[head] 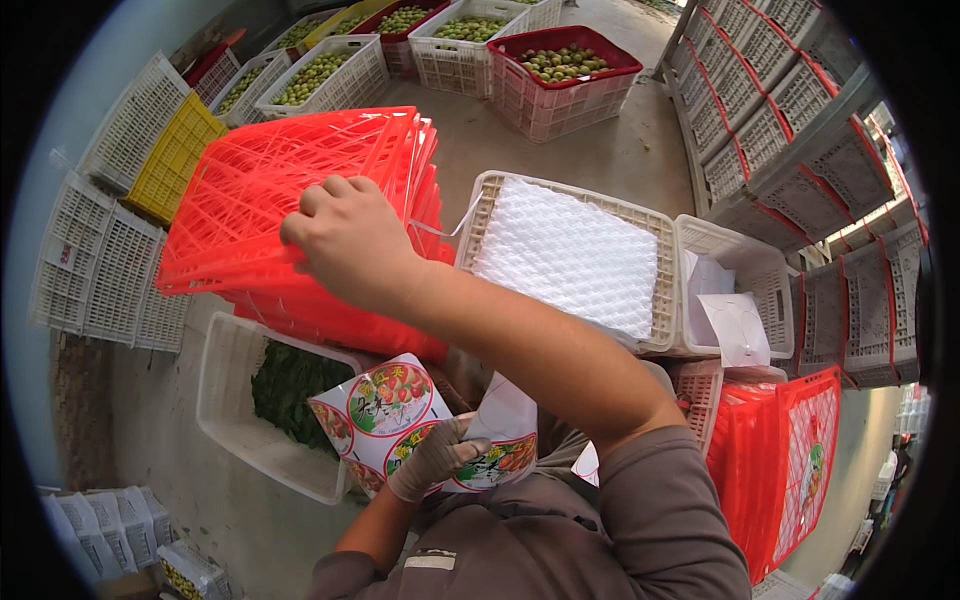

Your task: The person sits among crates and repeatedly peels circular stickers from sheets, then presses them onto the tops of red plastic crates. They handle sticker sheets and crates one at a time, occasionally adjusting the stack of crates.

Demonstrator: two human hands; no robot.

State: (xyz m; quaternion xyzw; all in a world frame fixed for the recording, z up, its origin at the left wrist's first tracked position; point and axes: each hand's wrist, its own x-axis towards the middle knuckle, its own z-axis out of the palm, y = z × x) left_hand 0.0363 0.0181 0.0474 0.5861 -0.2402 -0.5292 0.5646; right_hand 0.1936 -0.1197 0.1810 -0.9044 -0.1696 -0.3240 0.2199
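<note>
My left hand, in a thin glove, holds a sheet of printed round stickers bearing fruit pictures and writing. One part of the sheet curls back and shows its white side. My bare right hand reaches across to a stack of red plastic lattice lids or crates. Its fingers are curled at the near part of the top piece. The fingertips are hidden, so I cannot tell whether they grip it or hold something small.
Green leaves lie in a white plastic crate. White foam netting covers another crate; beside it, a crate holds papers. More red lattice pieces stand right. Fruit-filled crates line the back; stacked crates rise right.
</note>
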